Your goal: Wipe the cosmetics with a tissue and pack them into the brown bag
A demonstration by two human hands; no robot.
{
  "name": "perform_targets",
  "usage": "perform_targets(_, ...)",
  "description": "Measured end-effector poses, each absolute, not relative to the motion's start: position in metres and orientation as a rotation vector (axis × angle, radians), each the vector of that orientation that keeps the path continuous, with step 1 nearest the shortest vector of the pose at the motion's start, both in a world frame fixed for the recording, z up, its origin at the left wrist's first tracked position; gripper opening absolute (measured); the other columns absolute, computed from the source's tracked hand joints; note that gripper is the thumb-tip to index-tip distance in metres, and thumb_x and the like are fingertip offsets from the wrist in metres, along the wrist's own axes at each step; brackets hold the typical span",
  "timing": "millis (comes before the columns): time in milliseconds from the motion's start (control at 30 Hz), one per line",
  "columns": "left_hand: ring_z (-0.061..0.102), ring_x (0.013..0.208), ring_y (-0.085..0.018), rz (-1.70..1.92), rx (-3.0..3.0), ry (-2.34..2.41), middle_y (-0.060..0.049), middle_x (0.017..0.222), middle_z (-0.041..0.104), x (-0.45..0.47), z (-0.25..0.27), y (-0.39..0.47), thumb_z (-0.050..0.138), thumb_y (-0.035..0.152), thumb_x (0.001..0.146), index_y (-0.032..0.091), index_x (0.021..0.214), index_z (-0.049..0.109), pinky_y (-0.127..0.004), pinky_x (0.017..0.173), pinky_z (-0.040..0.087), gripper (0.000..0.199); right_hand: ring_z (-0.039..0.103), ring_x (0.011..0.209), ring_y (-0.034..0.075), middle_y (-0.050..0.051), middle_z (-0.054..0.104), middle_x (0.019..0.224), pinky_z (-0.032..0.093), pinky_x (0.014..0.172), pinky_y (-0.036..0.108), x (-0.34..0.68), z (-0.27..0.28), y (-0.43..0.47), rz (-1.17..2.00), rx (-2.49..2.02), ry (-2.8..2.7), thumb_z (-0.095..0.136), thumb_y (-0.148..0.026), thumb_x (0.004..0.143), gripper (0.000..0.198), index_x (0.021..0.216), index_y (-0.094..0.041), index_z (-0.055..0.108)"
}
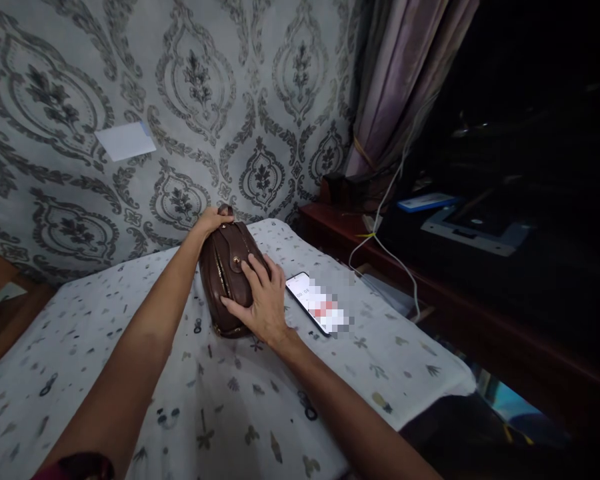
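A brown leather handbag (233,280) with gold zips and a round metal clasp lies on a white printed cloth (230,413). At the bag's far end, my left hand (211,221) is closed around its short strap (225,211). My right hand (265,297) rests on top of the bag with its fingers spread, thumb toward the near zip. Just right of that hand lies a smartphone (307,300) with its screen lit, partly blurred out by blocks.
A patterned wall (195,80) stands behind, with a white paper (126,141) on it. To the right are a dark red wooden desk (330,230), a white cable (387,193), a mauve curtain (395,73) and a blue-edged object (429,202). Wooden furniture (10,320) borders the left side.
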State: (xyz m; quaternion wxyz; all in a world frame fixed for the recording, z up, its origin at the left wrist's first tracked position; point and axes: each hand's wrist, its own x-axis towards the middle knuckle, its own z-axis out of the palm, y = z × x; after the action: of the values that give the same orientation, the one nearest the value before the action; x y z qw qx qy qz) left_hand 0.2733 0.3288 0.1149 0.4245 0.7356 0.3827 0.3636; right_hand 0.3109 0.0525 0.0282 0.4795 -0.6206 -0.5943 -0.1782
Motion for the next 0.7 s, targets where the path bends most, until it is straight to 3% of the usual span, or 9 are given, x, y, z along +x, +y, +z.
perform_targets(100, 0.049, 0.052, -0.013, 0.926, 1.856, 0.991, 0.004, 0.049, 0.052, 0.273, 0.114, 0.333, 0.08, 0.022, 0.056, 0.019, 0.051, 0.053, -0.026, 0.058, 0.038, 0.027, 0.037, 0.143, 0.036, 0.013, 0.059, 0.141, 0.025, 0.117, 0.06, 0.311, 0.03, 0.052, -0.429, -1.512, -1.488, 0.067, -0.061, 0.083, 0.07, 0.138, -0.02, 0.053)
perform_targets(300, 0.057, 0.062, -0.017, 0.99, 1.853, 1.031, 0.0, 0.057, 0.061, 0.27, 0.107, 0.338, 0.08, 0.031, 0.059, 0.018, 0.056, 0.058, -0.026, 0.061, 0.042, 0.025, 0.039, 0.142, 0.034, 0.016, 0.054, 0.145, 0.037, 0.114, 0.054, 0.313, 0.032, 0.053, -0.423, -1.455, -1.506, 0.067, -0.06, 0.083, 0.072, 0.138, -0.016, 0.054)
perform_targets(700, 0.065, 0.075, -0.022, 1.055, 1.843, 0.859, -0.003, 0.067, 0.068, 0.268, 0.107, 0.325, 0.078, 0.043, 0.061, 0.017, 0.063, 0.063, -0.029, 0.069, 0.048, 0.03, 0.044, 0.135, 0.034, 0.017, 0.057, 0.14, 0.039, 0.113, 0.054, 0.313, 0.036, 0.052, -0.397, -1.478, -1.52, 0.068, -0.058, 0.083, 0.068, 0.134, -0.014, 0.057)
